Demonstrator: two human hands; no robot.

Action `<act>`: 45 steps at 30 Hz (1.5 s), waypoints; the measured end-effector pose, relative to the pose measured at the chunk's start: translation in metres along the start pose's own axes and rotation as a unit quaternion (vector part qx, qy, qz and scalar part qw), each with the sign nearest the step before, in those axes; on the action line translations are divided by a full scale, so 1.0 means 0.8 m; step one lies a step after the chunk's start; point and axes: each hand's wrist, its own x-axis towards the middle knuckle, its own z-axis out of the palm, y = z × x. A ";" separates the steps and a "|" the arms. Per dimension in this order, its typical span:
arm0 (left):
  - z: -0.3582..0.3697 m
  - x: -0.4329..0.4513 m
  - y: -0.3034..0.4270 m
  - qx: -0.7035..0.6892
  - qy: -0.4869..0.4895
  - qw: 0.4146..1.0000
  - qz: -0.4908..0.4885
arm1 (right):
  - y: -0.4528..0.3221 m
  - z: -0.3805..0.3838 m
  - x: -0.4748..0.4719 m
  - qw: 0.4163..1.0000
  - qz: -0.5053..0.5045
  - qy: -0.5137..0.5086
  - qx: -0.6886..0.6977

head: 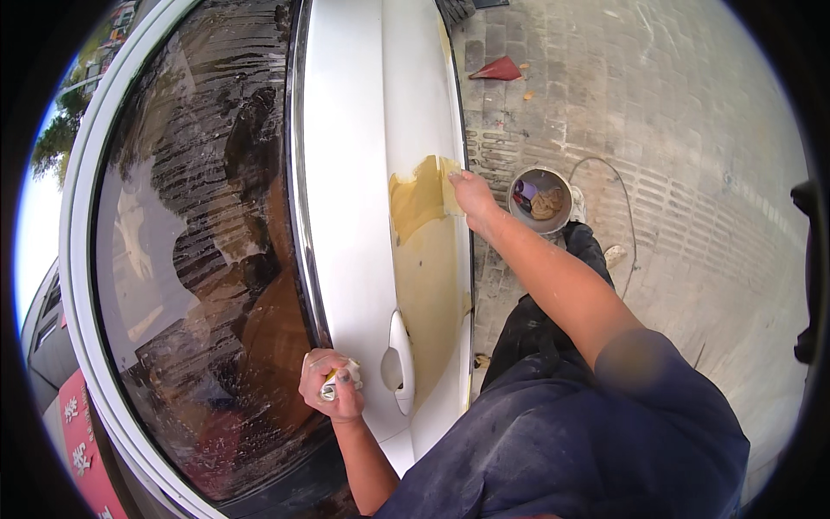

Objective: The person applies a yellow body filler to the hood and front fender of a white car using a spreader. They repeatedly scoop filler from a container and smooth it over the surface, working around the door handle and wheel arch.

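Observation:
A white car door (343,162) stands before me, with a broad patch of yellowish body filler (428,259) on its outer panel. Wetter, darker filler (415,198) covers the upper end of that patch. My right hand (476,198) grips a flat, pale yellow filler spreader (450,185), laid against the panel near the lower edge of the door. In my left hand (331,386) is a crumpled white and yellow item (342,381), mostly hidden by the fingers; I cannot tell what it is. That hand is by the window's trim, beside the white door handle (403,363).
A dirty window (214,272) adjoins the door. On the paving stands a bucket (541,224) with a cloth and a purple item inside, close to my foot. A thin hose or cable (626,188) curves past it. A red cone-shaped object (498,69) lies farther off.

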 end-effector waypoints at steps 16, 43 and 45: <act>-0.002 -0.001 -0.001 -0.005 -0.004 1.000 0.006 | -0.021 0.057 -0.201 0.980 -0.118 -0.144 -0.067; -0.009 -0.003 -0.006 -0.036 -0.014 0.999 -0.001 | 0.033 0.016 -0.209 0.998 -0.011 -0.055 -0.013; -0.009 -0.003 -0.005 -0.039 -0.017 0.999 0.000 | 0.035 0.012 -0.174 0.999 0.029 -0.025 0.007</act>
